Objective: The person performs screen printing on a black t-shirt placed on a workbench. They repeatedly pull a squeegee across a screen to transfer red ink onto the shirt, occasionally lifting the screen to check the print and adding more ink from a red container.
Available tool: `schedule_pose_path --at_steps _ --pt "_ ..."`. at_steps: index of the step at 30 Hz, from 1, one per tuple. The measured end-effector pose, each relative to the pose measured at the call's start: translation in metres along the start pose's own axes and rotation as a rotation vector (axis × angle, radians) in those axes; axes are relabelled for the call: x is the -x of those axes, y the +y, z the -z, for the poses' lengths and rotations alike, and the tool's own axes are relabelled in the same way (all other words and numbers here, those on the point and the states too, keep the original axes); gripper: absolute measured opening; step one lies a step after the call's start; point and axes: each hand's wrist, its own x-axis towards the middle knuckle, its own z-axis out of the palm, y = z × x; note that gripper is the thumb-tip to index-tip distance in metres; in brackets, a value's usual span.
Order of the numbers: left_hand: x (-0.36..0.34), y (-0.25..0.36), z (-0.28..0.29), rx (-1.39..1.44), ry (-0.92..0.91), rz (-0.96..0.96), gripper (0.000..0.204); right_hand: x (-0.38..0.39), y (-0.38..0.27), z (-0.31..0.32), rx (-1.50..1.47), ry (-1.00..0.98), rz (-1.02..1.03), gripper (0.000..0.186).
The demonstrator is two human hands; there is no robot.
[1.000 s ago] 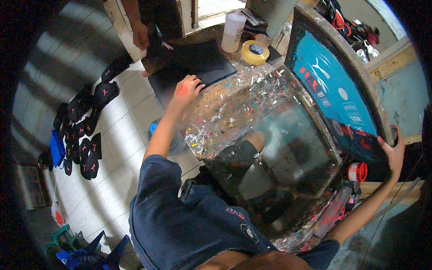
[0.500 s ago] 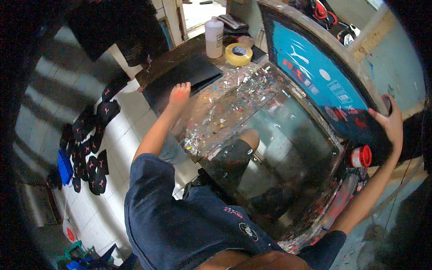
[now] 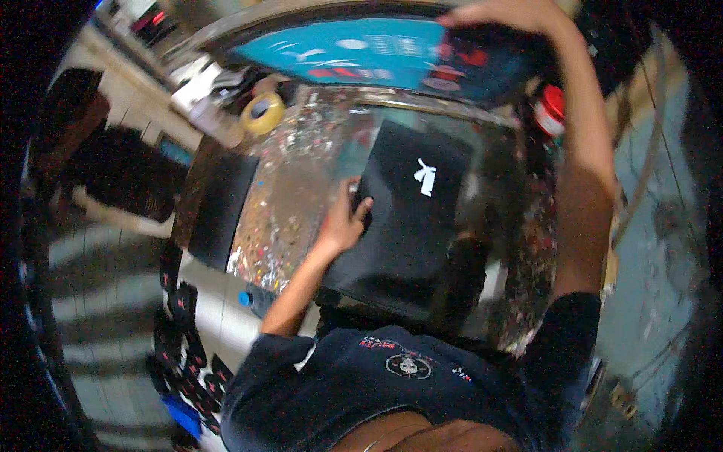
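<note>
A black sheet (image 3: 399, 233) with a small white printed figure lies on the dark glass plate (image 3: 493, 203) in front of me. My left hand (image 3: 345, 224) is closed on the sheet's left edge, thumb on top. At the far side a screen-printing frame (image 3: 331, 54) with blue mesh stands tilted up. My right hand (image 3: 520, 13) grips its upper right edge; some of those fingers are hidden behind it. More black sheets (image 3: 222, 203) are stacked on the table's left side.
Paint flecks cover the tabletop (image 3: 290, 177). A tape roll (image 3: 262, 113) and a blurred plastic bottle (image 3: 216, 120) stand at the far left. A red-lidded tub (image 3: 550, 109) is at the right. Several black pieces with red marks (image 3: 184, 320) lie on the floor at the lower left.
My left hand has moved from the stack to the glass, where a black sheet with a white figure now lies. The right hand stays on the frame. The view has turned rightward.
</note>
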Motion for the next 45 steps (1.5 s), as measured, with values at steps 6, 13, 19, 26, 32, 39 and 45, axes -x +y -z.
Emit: schedule_pose_path --at_steps 6,13,19,26,32,39,45 --pt "0.026 -0.043 -0.091 -0.074 -0.095 -0.021 0.061 -0.015 0.022 -0.001 0.008 0.015 0.025 0.096" --pt "0.023 0.000 -0.096 -0.621 -0.170 -0.009 0.072 -0.006 0.023 0.008 -0.090 -0.026 0.030 0.087" --pt "0.005 0.099 -0.244 -0.155 -0.420 -0.616 0.042 -0.007 0.017 0.009 -0.091 0.022 0.039 0.084" --pt "0.015 0.143 -0.406 -0.189 -0.675 -0.827 0.053 -0.006 -0.001 0.013 -0.089 -0.023 0.076 0.083" --pt "-0.027 0.092 -0.263 -0.144 -0.494 -0.889 0.063 -0.008 0.024 0.011 -0.103 -0.001 0.097 0.083" --pt "-0.071 0.015 -0.061 -0.366 -0.391 -0.510 0.113 -0.028 0.029 0.010 0.019 0.007 0.006 0.095" --pt "-0.113 -0.033 -0.086 -0.488 -0.266 -0.600 0.115 -0.032 0.031 0.011 0.039 0.021 0.023 0.097"
